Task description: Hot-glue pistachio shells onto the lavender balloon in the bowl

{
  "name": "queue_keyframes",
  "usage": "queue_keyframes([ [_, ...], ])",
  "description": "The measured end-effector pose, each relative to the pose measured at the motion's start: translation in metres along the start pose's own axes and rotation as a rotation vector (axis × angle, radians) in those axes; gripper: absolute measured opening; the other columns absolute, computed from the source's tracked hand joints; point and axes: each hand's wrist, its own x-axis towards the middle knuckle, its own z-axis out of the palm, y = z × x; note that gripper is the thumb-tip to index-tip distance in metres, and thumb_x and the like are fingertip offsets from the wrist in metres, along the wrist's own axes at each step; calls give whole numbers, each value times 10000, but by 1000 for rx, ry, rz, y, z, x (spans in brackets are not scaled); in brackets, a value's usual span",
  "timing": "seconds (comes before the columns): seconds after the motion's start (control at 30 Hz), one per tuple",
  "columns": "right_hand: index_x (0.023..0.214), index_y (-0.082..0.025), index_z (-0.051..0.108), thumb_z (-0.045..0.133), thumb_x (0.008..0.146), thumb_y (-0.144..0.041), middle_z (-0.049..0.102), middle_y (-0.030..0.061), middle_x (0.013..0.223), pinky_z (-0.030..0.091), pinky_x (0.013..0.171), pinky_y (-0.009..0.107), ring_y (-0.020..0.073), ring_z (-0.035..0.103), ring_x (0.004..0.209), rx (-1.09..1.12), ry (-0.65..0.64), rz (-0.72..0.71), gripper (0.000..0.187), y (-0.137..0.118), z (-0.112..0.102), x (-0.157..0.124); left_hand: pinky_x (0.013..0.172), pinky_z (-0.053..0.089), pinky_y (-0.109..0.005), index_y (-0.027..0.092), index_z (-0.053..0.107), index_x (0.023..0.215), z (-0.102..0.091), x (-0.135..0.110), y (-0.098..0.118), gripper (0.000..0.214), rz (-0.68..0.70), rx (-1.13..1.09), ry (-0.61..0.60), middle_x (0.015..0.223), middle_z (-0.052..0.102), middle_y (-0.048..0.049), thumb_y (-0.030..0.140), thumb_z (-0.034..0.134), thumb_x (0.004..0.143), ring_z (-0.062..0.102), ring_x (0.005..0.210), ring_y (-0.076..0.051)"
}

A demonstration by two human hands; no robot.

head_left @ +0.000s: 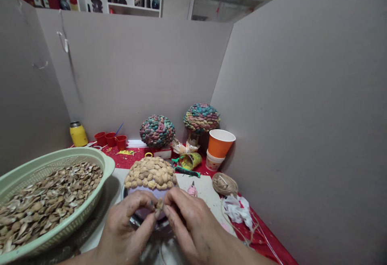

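Just in front of a lilac balloon-like ball, my left hand and my right hand meet fingertip to fingertip. Both are closed in a pinch on a small piece of peanut shell. Tan peanut shells cover the upper part of the ball, while the lower part shows bare lilac. The ball rests in a round, shiny-rimmed bowl, mostly hidden by my hands. To the left stands a green plastic basket holding a heap of loose shell halves.
Two multicoloured shell-covered domes stand at the back. Right of centre are orange paper cups, a tipped cup, a twine ball and crumpled white plastic. Red cups and a yellow jar sit back left. Grey panels enclose the table.
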Motion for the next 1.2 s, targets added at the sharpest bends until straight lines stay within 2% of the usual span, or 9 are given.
queue_keyframes([
  [0.1,928,-210,473,377,980,-132,573,16,888,394,757,297,171,543,809,67,-49,51,134,-3,-6,2,668,531,-183,228,615,750,0,2,-1,173,111,-3,48,726,704,20,58,629,771,676,679,-131],
  [0.17,919,-212,482,390,985,-149,569,2,872,394,758,287,158,536,786,115,-70,59,130,-4,-9,4,660,533,-172,225,618,738,0,3,1,174,82,-35,64,707,688,31,55,649,753,665,663,-121],
  [0.3,875,-213,494,415,983,-181,564,-22,808,398,712,248,134,520,730,200,-44,33,138,-8,-15,5,631,550,-190,201,618,690,-1,8,11,126,-182,-248,64,688,661,17,147,729,712,653,650,-134],
  [0.4,860,-207,519,433,970,-206,567,-16,785,393,653,237,133,515,700,215,1,18,139,-8,-17,5,618,553,-217,184,598,672,-1,13,16,199,-403,-463,34,687,640,8,245,787,680,633,644,-139],
  [0.53,844,-193,553,453,949,-225,563,-16,736,388,596,227,125,501,636,269,51,8,149,-5,-15,6,641,537,-205,170,582,671,-1,16,17,291,-531,-590,42,698,640,11,281,847,625,615,668,-124],
  [0.7,883,-184,611,511,911,-207,584,-18,717,394,571,203,115,512,611,305,75,20,106,-3,-11,8,677,543,-224,173,579,696,0,14,15,316,-572,-644,-12,706,657,12,299,860,624,632,696,-131],
  [0.97,775,-183,577,495,895,-169,580,-13,691,381,587,215,115,509,609,258,105,-36,147,-4,-10,7,649,522,-194,170,587,675,3,11,14,318,-568,-636,14,674,643,21,296,871,606,600,651,-107],
  [1.07,764,-173,575,503,892,-212,552,-16,671,367,566,211,108,480,594,387,84,2,152,-2,-8,8,669,531,-207,169,580,696,2,11,14,320,-590,-692,-15,707,661,10,286,868,623,618,682,-116],
  [1.2,806,-163,565,556,901,-339,500,-39,609,353,515,203,93,435,527,725,-18,114,200,4,-3,11,700,536,-218,170,579,737,-3,12,15,289,-602,-760,-62,743,666,8,247,848,664,632,721,-122],
])
